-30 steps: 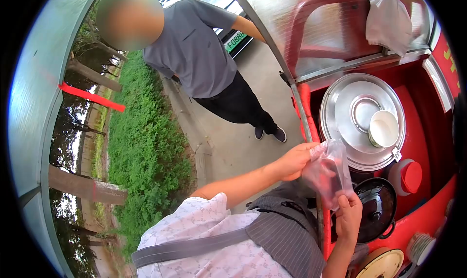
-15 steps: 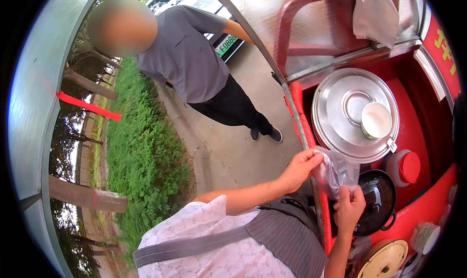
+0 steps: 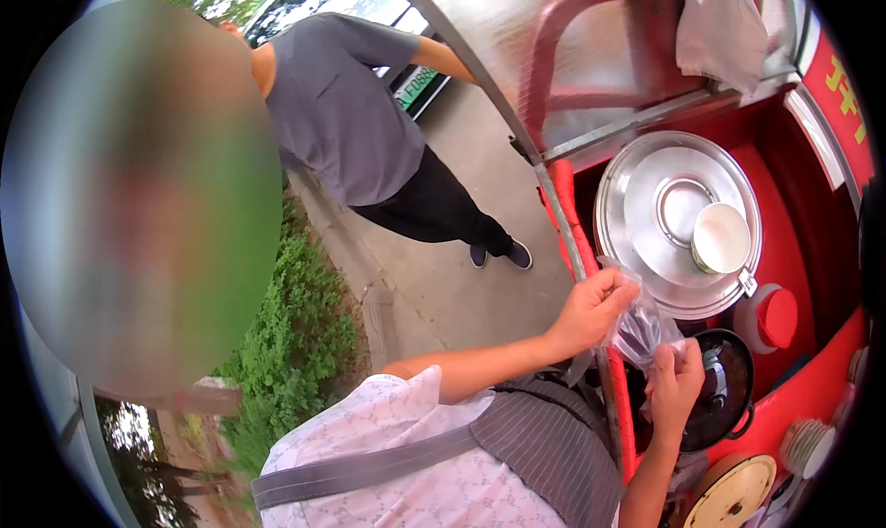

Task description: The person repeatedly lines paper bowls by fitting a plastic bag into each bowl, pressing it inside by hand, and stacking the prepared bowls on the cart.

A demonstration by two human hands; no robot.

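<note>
- While both hands worked over the cart's red edge (image 3: 624, 419), we noted the bag (image 3: 639, 336), clear plastic, held between them, near the steel lid (image 3: 641, 210) and the pot (image 3: 724, 413).
- Left hand (image 3: 589, 314): thumb and finger pinched the bag's upper side. Right hand (image 3: 674, 380): fingertips pinched its lower side.
- Handling: we judged the film very light, limp and probably slippery, with layers likely to cling. Bunched folds hid whether it held anything; we could not tell.
- Hold: we rated opposite edges the best place, one layer per pinch, using the finger pads. A hard tug or a nail would probably stretch or tear it.
- The cup (image 3: 721, 238) stood on the steel lid, apart from both hands.
</note>
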